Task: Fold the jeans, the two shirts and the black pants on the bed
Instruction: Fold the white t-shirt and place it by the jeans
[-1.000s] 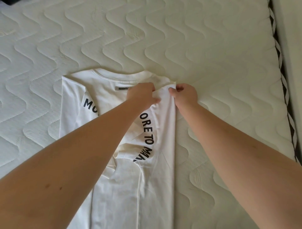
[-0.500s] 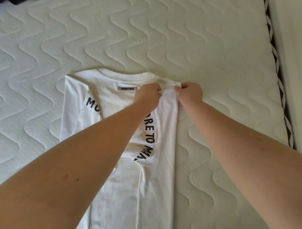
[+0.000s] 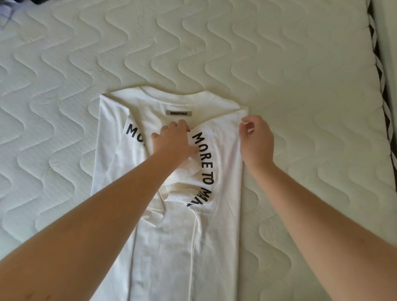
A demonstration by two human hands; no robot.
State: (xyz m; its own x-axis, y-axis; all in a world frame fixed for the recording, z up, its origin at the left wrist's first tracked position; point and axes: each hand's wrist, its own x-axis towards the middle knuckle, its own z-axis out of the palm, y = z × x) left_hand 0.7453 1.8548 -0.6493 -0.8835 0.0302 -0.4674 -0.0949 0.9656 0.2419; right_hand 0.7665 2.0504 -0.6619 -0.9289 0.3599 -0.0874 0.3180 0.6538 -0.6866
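Note:
A white shirt [image 3: 217,236] with black lettering and a grey neck label lies back up on the bed [image 3: 300,64], collar away from me. Its two sides are folded in toward the middle. My left hand [image 3: 171,140] rests on the middle of the shirt below the label, fingers bent down onto the inner edge of the folded-over right part. My right hand [image 3: 256,139] hovers at the shirt's right folded edge near the shoulder corner, thumb and fingers loosely curled and apart, just touching the fabric. The jeans, the other shirt and the black pants are not identifiable.
The quilted white mattress spreads on all sides of the shirt. A black-and-white trim [image 3: 379,75] marks its right edge, with a pale wall beyond. Dark cloth [image 3: 40,1] and a pale fabric [image 3: 4,16] peek in at the top left corner.
Both hands were pinching the shirt's right shoulder corner. My left hand has since slid left and down onto the folded part, and my right hand has let go and opened beside the edge.

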